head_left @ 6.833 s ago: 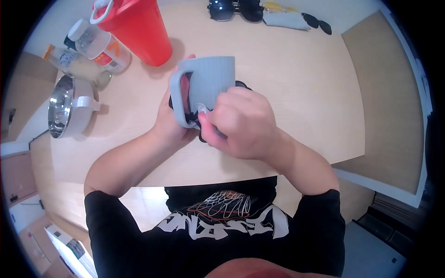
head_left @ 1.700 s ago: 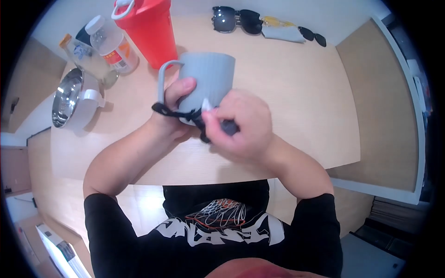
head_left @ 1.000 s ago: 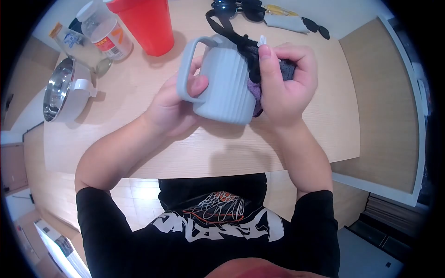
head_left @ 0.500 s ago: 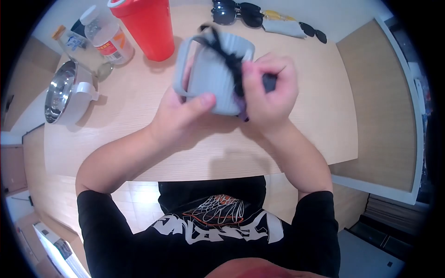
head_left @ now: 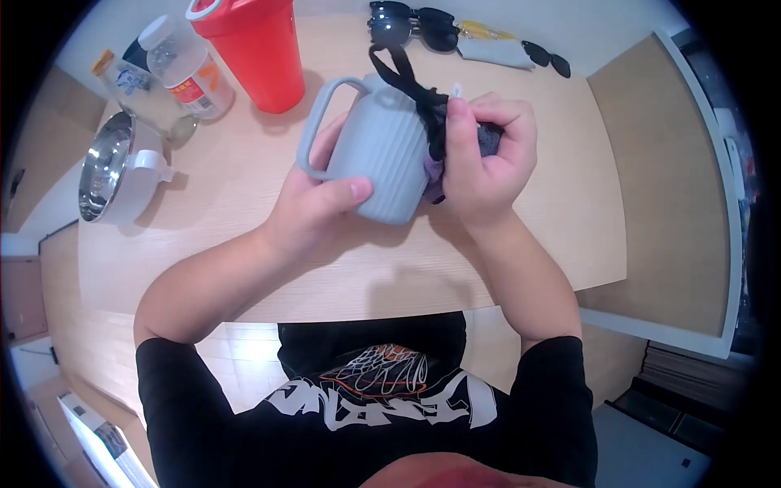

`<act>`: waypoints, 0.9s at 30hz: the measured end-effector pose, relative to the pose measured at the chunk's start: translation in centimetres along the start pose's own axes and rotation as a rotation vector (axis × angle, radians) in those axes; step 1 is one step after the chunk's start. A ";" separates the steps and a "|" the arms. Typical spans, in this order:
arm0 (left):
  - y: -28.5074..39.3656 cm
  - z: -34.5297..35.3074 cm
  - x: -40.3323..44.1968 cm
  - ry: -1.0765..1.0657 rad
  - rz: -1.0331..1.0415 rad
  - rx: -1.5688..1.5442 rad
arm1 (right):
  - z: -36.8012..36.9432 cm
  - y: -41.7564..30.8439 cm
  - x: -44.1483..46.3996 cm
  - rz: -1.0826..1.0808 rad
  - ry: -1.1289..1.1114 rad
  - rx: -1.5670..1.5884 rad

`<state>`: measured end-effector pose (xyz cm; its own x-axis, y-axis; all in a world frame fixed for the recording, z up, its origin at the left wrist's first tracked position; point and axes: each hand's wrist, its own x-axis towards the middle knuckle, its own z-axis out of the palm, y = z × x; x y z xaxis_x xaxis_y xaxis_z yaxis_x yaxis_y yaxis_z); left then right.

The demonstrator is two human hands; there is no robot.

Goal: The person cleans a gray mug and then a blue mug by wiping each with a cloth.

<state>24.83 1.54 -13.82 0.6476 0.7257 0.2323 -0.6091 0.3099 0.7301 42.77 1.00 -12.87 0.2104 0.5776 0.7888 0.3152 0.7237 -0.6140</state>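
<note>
A grey-blue ribbed mug (head_left: 381, 154) is held tilted above the table, its handle toward the upper left. My left hand (head_left: 317, 191) grips it from the left, thumb across its lower side and the other fingers behind it. My right hand (head_left: 492, 159) is closed around a dark cloth (head_left: 489, 140) pressed to the mug's right side. A black strap (head_left: 399, 71) loops up from the cloth over the mug, and a purple part (head_left: 434, 177) hangs below. A small white tip shows above my right thumb.
On the wooden table (head_left: 537, 211), a red tumbler (head_left: 256, 61), a plastic bottle (head_left: 191, 77), a glass bottle (head_left: 142, 93) and a steel-lined bowl (head_left: 122, 175) stand at the left. Sunglasses (head_left: 415, 28) and smaller dark glasses (head_left: 547, 57) lie at the back.
Since the earliest frame, the mug and both hands have shifted, and the cloth has moved from the mug's lower part to its right side. The strap now loops above the mug.
</note>
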 end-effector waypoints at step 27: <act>0.8 -1.9 -0.9 0.276 -0.185 -0.179 | 1.5 -3.0 -2.5 -0.272 -0.341 -0.177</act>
<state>22.88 2.33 -14.66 0.6212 0.7781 -0.0930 -0.5794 0.5359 0.6141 39.88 -2.03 -13.06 -0.2079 0.4885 0.8475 0.4760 0.8074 -0.3486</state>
